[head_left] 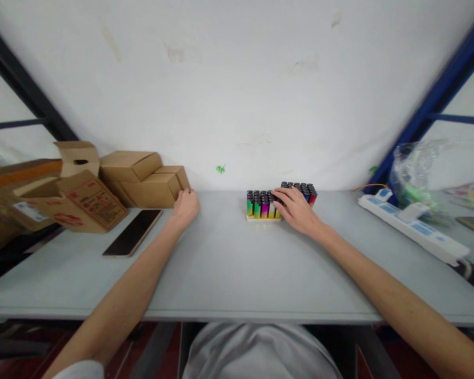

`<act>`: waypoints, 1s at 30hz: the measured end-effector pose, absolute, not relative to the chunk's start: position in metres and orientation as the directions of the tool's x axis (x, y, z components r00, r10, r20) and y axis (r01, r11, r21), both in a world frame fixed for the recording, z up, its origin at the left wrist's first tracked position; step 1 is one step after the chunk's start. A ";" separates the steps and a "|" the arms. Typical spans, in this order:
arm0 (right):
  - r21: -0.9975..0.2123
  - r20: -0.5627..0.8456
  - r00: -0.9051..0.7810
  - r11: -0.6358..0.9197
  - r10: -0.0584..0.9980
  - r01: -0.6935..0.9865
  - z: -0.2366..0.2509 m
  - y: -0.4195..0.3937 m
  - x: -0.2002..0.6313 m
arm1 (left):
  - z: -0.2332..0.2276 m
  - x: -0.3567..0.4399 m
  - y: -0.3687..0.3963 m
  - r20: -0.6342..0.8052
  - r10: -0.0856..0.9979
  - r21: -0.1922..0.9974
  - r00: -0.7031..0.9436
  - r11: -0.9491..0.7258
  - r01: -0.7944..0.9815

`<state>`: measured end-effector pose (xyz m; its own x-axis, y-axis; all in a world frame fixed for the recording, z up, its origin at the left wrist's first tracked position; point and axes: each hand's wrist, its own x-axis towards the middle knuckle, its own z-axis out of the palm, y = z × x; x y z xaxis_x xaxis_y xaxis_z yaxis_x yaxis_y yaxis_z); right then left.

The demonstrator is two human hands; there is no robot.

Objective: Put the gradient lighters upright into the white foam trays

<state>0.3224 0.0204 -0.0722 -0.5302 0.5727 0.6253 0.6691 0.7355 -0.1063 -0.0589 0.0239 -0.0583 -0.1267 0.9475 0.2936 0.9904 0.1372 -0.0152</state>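
Upright lighters [264, 209] with black tops and colourful bodies stand in rows in a light-coloured tray [264, 220]. Just behind and to the right is a second group of lighters [313, 196]. My right hand [297, 211] rests over the two groups, its fingers stretched out flat, hiding part of both. On the left, my left hand [187, 207] is closed, with curled fingers against the right end of a small cardboard box [173, 171]. What those fingers hold, if anything, is hidden.
Further cardboard boxes [129, 164] are stacked by the wall. An opened printed carton [87, 202] leans beside them, with a dark-screened phone [133, 233] in front. A white power strip [413, 227] and clear plastic wrapping [416, 171] lie on the right of the grey table [237, 273].
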 end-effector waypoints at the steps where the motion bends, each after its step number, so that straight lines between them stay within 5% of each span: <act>1: -0.106 0.625 -0.530 0.735 0.573 0.669 -0.072 0.020 0.322 | -0.060 -0.057 0.024 0.290 0.949 -0.019 -0.127 0.138 0.990; 13: -0.103 0.630 -0.532 0.739 0.566 0.666 -0.071 0.020 0.322 | -0.061 -0.061 0.037 0.204 0.977 -0.104 -0.055 0.077 0.992; 22: -0.088 0.635 -0.536 0.741 0.556 0.666 -0.072 0.020 0.322 | -0.061 -0.060 0.039 0.191 0.979 -0.051 -0.068 0.079 0.996; 30: -0.091 0.629 -0.540 0.743 0.559 0.664 -0.072 0.020 0.323 | -0.058 -0.030 0.020 0.173 0.980 -0.007 0.098 -0.099 0.995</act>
